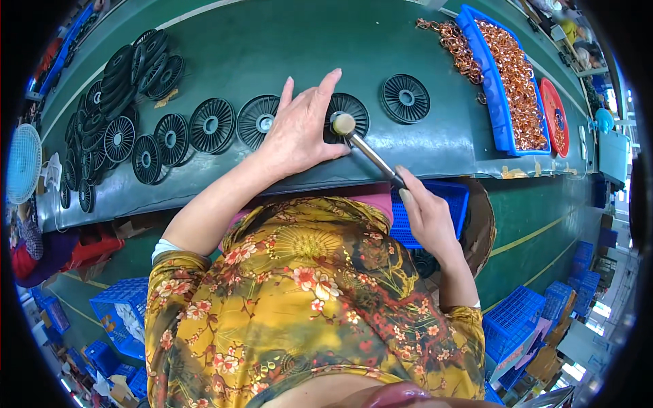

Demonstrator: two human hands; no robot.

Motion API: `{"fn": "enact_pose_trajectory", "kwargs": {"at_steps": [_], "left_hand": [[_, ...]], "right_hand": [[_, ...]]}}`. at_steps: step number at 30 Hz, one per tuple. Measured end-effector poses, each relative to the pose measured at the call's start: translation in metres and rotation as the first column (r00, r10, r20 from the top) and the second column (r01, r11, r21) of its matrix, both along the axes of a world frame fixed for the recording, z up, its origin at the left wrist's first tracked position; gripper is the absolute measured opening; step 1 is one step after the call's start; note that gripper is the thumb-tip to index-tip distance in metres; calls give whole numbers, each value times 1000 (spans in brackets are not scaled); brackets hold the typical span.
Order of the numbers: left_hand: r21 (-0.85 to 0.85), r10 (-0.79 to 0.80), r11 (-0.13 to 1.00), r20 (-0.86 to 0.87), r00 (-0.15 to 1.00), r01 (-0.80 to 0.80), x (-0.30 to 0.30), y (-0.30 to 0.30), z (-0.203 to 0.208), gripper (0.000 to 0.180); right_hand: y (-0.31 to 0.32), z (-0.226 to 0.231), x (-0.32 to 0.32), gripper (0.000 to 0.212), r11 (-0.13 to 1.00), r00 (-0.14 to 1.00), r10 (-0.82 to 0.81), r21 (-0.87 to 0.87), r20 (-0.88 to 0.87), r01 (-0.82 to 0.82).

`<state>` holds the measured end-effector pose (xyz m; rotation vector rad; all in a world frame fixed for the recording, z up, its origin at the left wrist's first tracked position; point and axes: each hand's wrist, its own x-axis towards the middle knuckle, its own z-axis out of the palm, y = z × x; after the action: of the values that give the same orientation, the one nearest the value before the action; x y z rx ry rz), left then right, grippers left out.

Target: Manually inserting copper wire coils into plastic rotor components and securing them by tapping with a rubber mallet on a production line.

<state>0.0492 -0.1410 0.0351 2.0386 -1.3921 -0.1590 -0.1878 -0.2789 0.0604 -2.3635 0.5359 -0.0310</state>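
Apparent hammering step: right hand [427, 212] clamps hammer [371, 155] over black wheel [354, 109]; left hand [299, 132], fingers apart, beside wheel; centred blow likely required.

On the right of the bench [306, 47], a blue tray [498, 112] holds copper-coloured rings [513, 81], with a red dish [549, 112] just beside it. Below the near edge sit a blue basket [457, 204] and some brown cardboard [481, 228]. Blue crates [515, 309] stand to the right on the green floor [524, 207]. At the left rim, a pale-blue round thing [24, 163] looks like a fan, though the lens distorts it.
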Motion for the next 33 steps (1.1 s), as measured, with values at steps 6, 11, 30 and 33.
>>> {"fn": "enact_pose_trajectory", "kwargs": {"at_steps": [6, 11, 30, 33], "left_hand": [[-30, 22, 999, -12, 1000, -22, 1, 8, -4, 114], [69, -58, 996, 142, 988, 49, 16, 7, -4, 77], [-266, -469, 745, 443, 764, 611, 7, -59, -26, 70], [71, -220, 976, 347, 912, 208, 5, -50, -32, 60]], "right_hand": [[11, 21, 6, 40, 997, 947, 30, -76, 319, -6], [14, -14, 24, 35, 966, 987, 58, -259, 149, -17], [10, -75, -37, 30, 869, 711, -443, 455, 546, 192], [8, -66, -45, 27, 836, 755, -429, 535, 496, 124]]}}
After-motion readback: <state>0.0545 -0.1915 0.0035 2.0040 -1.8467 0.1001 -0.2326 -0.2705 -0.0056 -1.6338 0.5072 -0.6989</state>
